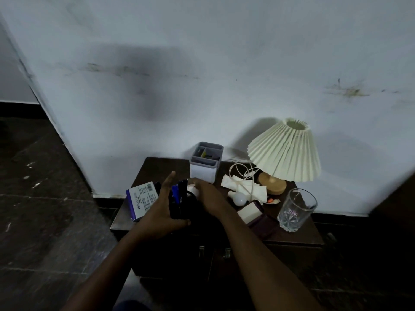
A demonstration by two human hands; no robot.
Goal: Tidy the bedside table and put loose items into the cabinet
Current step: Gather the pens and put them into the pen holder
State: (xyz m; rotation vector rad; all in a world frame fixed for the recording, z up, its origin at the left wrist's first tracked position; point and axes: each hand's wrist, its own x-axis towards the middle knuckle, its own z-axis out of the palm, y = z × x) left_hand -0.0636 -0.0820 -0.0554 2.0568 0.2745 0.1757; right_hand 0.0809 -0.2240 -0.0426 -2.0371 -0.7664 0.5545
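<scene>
A black mesh pen holder (182, 206) with blue pens (177, 191) stands at the front of the dark bedside table (164, 168). My left hand (160, 213) clasps its left side, fingers stretched up and thumb wrapped around the front. My right hand (207, 197) lies against its right side, fingers curled over a small white round object (192, 189) at the rim. Whether that hand grips anything is hidden. The cabinet doors (202, 251) below are shut.
A blue-and-white box (141, 202) lies at the left. A grey-topped organiser (205, 163) stands at the back. To the right are a pleated lamp (285, 151), its cable (243, 169), crumpled tissues (241, 187), a white bulb (239, 198), a purple case (258, 215) and a drinking glass (296, 212).
</scene>
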